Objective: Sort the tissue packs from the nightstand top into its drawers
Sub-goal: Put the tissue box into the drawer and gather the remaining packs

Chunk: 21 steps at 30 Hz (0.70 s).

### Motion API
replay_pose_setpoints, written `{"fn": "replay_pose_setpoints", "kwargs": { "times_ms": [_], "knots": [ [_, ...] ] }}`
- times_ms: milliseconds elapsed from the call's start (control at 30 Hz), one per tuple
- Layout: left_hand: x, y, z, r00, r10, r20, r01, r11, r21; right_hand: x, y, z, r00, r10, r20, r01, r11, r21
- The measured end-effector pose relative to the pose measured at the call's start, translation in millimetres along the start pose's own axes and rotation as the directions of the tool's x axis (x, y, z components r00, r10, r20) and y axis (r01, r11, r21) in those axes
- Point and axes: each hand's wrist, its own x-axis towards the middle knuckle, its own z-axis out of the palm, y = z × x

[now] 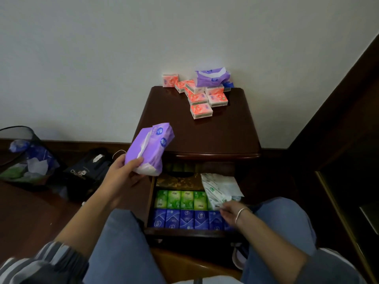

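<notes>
My left hand [123,171] holds a large purple tissue pack [149,147] in the air, left of the nightstand [225,132]. Down in the open drawer [150,201], my right hand [231,212] grips the lower end of a white-and-green tissue pack [219,187] that leans in the drawer's right side. The drawer holds a row of green packs [180,199] and, in front of it, a row of blue packs [186,219]. At the back of the nightstand top lie several orange packs [202,97], with another purple pack [211,77] on top of them.
A mesh waste bin [24,154] with wrappers stands on the floor at the left, next to a black bag [88,171]. Dark wooden furniture [338,130] rises on the right. My knees in blue jeans frame the drawer front. A white wall is behind the nightstand.
</notes>
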Motion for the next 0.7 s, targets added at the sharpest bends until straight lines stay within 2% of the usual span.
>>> {"fn": "replay_pose_setpoints", "kwargs": {
  "times_ms": [200,300,400,467,567,700],
  "knots": [
    [5.6,-6.9,7.4,1.000,0.015,0.009,-0.016,0.999,0.031,40.7,-12.4,31.4,0.989,-0.141,-0.040,0.144,0.987,0.072],
    [8.0,-7.3,12.0,0.999,0.048,-0.023,-0.046,0.997,0.057,46.9,-20.1,35.0,0.952,-0.298,-0.075,0.303,0.951,0.059],
    [13.7,-2.6,21.3,0.996,0.071,-0.054,-0.067,0.995,0.073,45.3,-23.8,29.3,0.928,-0.370,-0.027,0.371,0.929,0.008],
    [19.3,-0.1,30.3,0.991,0.103,-0.088,-0.094,0.991,0.097,46.2,-24.1,20.6,0.930,-0.365,0.045,0.367,0.929,-0.039],
    [27.1,2.4,46.9,0.982,0.135,-0.135,-0.115,0.983,0.145,40.5,-25.3,7.0,0.953,-0.262,0.154,0.273,0.961,-0.053],
    [34.2,5.5,65.0,0.976,0.127,-0.175,-0.094,0.978,0.184,45.9,-25.0,-3.2,0.967,-0.174,0.189,0.202,0.970,-0.139]
  ]
}}
